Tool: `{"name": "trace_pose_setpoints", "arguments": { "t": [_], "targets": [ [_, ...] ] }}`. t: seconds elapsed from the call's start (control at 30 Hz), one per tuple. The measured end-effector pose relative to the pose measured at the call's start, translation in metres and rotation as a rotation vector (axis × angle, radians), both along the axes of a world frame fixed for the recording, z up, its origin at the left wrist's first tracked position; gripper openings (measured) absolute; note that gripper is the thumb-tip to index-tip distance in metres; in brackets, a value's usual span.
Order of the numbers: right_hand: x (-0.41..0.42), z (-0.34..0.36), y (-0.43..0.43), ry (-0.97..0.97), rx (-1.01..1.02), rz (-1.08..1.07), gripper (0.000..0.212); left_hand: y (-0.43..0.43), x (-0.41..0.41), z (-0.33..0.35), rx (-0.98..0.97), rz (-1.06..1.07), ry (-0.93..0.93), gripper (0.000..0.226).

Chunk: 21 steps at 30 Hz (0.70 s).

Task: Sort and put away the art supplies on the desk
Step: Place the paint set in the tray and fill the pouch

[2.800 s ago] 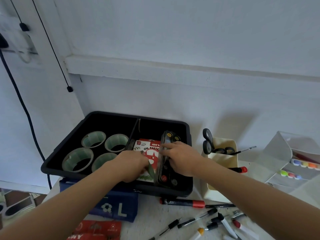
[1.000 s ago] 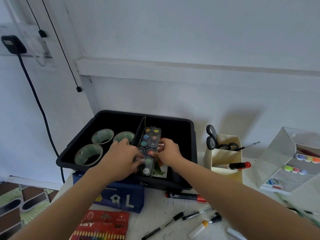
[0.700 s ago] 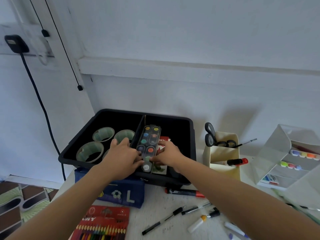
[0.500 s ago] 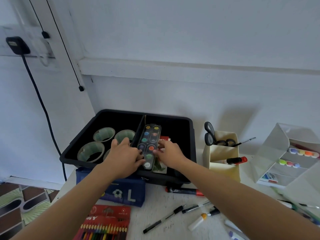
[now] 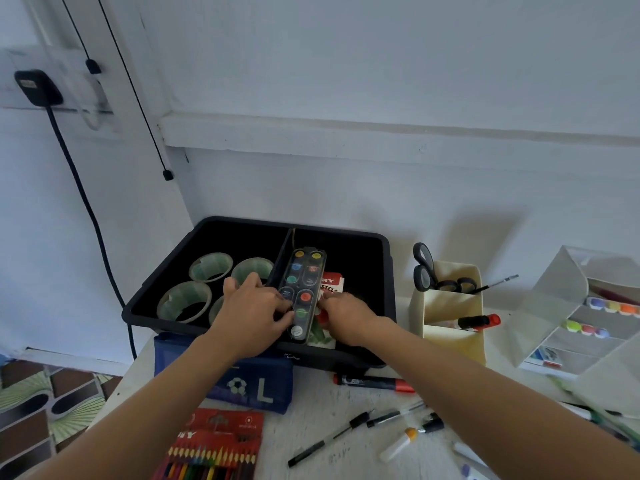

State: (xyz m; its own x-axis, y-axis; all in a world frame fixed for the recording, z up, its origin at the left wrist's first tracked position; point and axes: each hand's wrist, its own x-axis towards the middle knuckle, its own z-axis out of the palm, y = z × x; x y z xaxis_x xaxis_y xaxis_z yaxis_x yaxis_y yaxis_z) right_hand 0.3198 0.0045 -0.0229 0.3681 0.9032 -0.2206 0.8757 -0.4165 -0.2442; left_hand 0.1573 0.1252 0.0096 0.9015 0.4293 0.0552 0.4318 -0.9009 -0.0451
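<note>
left hand (image 5: 254, 306): gripped paint palette (image 5: 304, 289), left edge
right hand (image 5: 343, 311): pinched its right edge
paint palette: in black tray (image 5: 389, 271), right compartment, over pastel box (image 5: 331, 285)

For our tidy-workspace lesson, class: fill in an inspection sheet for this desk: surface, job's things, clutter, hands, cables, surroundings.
Surface: white desk, speckled.
Job's things: paint palette over pastels box in black bin's right compartment; tape rolls in left.
Clutter: loose pens, red-capped marker, pencil pack, blue pouch before the bin.
Hands: left hand and right hand grip the palette's long edges.
Cables: black cable hangs from wall plug.
Surroundings: white wall; patterned floor at left.
</note>
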Motion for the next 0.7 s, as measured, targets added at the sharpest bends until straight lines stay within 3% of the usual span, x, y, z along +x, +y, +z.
{"name": "trace_pose_setpoints", "arguments": {
  "t": [0.2, 0.5, 0.7],
  "targets": [
    [-0.003, 0.005, -0.006, 0.017, -0.066, -0.004, 0.028, 0.0, 0.0, -0.004, 0.039, -0.005, 0.02, 0.051],
    [-0.007, 0.012, -0.014, 0.12, -0.066, 0.066, 0.032, 0.0, -0.004, -0.005, 0.057, 0.021, -0.042, 0.052],
    [-0.021, 0.022, -0.025, 0.153, 0.166, -0.035, 0.027, -0.002, -0.006, -0.005, 0.045, 0.026, -0.075, 0.052]
  ]
}}
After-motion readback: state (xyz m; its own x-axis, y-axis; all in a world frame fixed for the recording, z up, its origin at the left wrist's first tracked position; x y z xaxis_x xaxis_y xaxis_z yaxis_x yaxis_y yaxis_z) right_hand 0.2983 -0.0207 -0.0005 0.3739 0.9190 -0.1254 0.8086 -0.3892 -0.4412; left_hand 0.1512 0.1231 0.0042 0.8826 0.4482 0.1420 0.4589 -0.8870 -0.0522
